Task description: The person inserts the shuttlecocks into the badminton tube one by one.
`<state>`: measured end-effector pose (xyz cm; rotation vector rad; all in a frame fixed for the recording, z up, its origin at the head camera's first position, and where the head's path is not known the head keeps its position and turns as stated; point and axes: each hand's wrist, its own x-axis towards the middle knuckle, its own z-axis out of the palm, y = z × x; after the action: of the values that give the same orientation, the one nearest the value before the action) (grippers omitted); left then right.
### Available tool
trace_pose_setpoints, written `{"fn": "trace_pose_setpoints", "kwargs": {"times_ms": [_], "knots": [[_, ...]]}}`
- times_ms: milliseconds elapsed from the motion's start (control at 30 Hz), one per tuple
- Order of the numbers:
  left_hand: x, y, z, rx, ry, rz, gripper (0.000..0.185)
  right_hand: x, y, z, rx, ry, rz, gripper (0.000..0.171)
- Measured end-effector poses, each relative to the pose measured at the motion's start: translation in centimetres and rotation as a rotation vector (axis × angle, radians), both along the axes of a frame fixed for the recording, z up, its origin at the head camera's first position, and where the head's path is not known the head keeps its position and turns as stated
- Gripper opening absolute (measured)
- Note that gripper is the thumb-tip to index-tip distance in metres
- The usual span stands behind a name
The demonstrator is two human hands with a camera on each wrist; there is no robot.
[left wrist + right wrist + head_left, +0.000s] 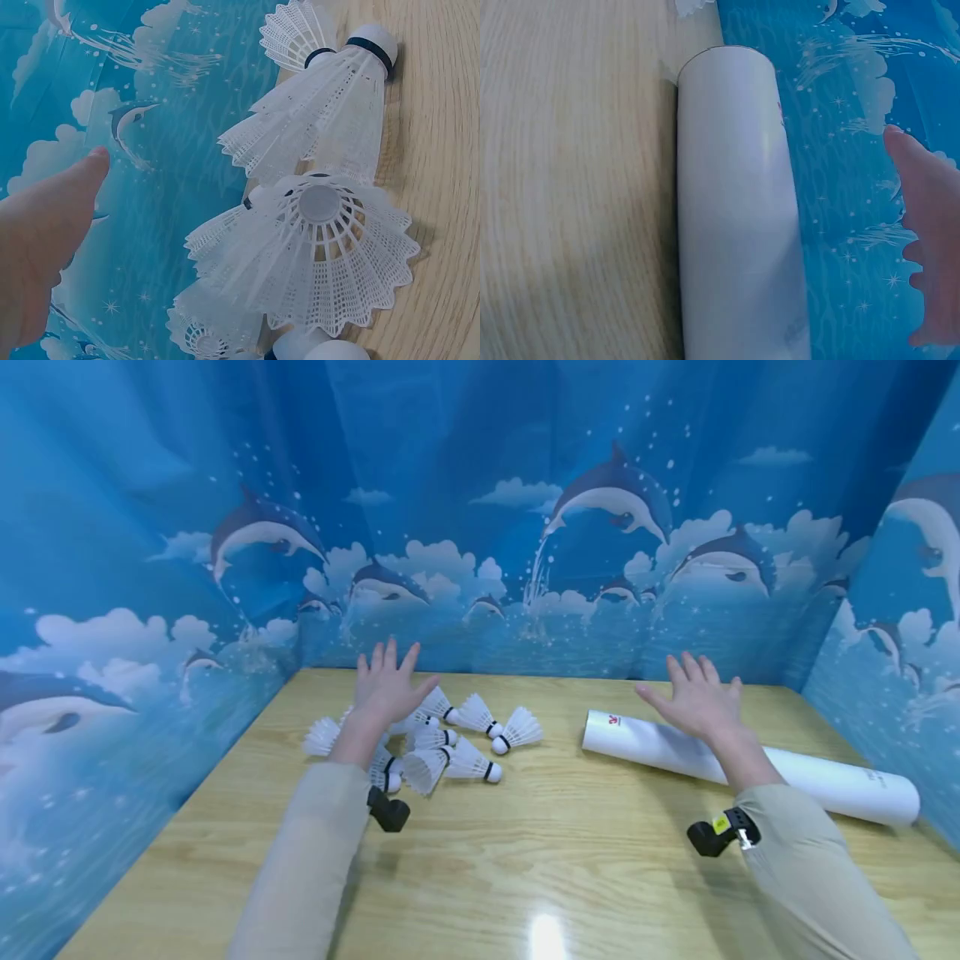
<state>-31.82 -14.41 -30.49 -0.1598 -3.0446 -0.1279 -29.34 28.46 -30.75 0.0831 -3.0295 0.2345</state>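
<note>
My left hand [386,689] is held out flat with spread fingers, above a loose heap of white shuttlecocks [470,762]. It grips nothing. Part of the heap is hidden behind that hand and wrist. In the left wrist view, shuttlecocks [330,255] with netted skirts lie tilted various ways, and the hand [45,247] is off to their left. On the other side, my right hand [697,697] reaches out with straight fingers over a long white shuttlecock tube [825,777] lying on its side. The right wrist view has the tube [735,202] beside the hand [930,225].
A light wooden table [525,852] carries everything. Blue curtains [465,510] printed with dolphins and clouds rise along its back and both sides. Each wrist wears a small black camera, one on the left [388,810] and one on the right [708,837].
</note>
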Motion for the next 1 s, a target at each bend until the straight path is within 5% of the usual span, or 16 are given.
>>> {"fn": "trace_pose_setpoints", "kwargs": {"times_ms": [400,767,1000], "knots": [[1.0,-1.8,1.5,0.064,0.018,0.015,0.081,0.7,0.7,1.5,-0.097,0.055,-0.017,0.102],[3.2,-4.5,1.9,0.104,0.029,-0.006,0.056,1.8,1.8,0.8,-0.231,0.106,0.093,0.081],[5.1,-6.4,1.6,0.135,-0.012,-0.024,0.044,2.2,2.1,0.2,-0.288,0.050,0.164,0.079]]}}
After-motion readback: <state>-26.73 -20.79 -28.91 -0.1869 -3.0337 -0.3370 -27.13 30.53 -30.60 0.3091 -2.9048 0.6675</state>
